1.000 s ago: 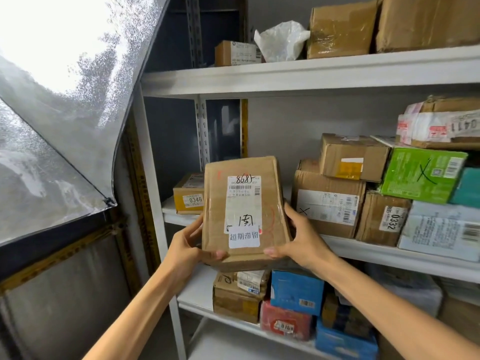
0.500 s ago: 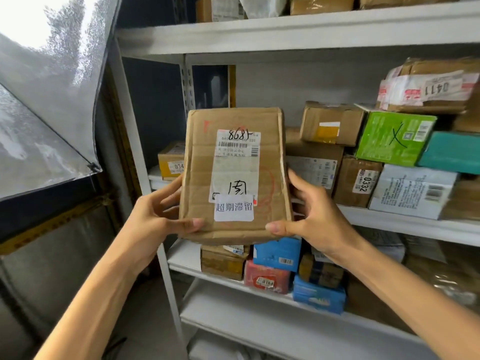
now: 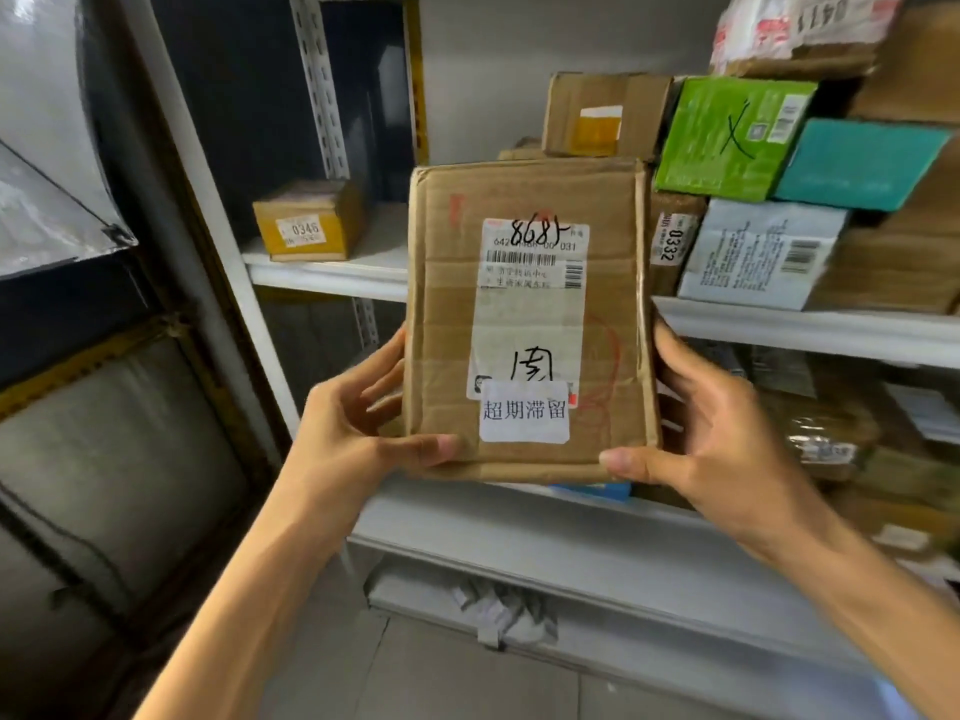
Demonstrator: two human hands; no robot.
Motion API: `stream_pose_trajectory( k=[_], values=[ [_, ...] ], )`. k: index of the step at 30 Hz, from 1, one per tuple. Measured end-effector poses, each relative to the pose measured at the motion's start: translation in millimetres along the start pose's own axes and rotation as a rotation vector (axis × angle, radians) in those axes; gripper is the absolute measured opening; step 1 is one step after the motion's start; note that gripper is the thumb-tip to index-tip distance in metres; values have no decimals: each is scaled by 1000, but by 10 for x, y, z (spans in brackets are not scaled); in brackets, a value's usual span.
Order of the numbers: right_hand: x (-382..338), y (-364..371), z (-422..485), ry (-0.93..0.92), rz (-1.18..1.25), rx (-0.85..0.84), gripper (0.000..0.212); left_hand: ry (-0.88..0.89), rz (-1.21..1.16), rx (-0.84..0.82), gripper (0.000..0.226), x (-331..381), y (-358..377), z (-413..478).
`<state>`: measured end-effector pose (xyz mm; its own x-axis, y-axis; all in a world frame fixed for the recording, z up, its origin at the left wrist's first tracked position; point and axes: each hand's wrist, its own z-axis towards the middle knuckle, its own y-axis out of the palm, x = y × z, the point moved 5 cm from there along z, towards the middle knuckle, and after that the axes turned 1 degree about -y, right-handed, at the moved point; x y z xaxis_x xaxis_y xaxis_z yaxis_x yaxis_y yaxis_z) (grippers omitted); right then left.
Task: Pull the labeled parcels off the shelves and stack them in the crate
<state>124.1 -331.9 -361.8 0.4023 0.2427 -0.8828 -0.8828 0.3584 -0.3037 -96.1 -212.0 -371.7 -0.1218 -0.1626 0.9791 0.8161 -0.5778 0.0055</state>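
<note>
A flat brown cardboard parcel [image 3: 441,324] with a white shipping label marked 8685 and a white sticker stands upright in front of the shelves, facing me. My left hand [image 3: 353,423] grips its lower left corner, thumb on the front and fingers behind. My right hand [image 3: 711,449] grips its lower right corner the same way. No crate is in view.
White metal shelves [image 3: 332,272] hold a small yellow-taped box marked 0346 [image 3: 306,220], a brown box marked 0332 [image 3: 672,241], a green box [image 3: 727,132], a teal box [image 3: 857,163] and several more parcels. A dark framed panel [image 3: 104,407] stands at the left. Crumpled paper [image 3: 493,610] lies low.
The view has tipped downward and drawn closer; the top shelf has left the frame. The parcel stays in both hands, held a little nearer to me and off the shelf.
</note>
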Motion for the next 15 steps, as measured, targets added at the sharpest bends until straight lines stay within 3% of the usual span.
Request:
stream_pose_trajectory(
  k=[8,15],
  values=[
    [115,-925,-914,128,-43,283,104,-20,-42,-289,102,-229,1197,167],
    [220,-1683,-1994,304,-165,632,103,26,-16,-667,88,-373,2653,158]
  ],
)
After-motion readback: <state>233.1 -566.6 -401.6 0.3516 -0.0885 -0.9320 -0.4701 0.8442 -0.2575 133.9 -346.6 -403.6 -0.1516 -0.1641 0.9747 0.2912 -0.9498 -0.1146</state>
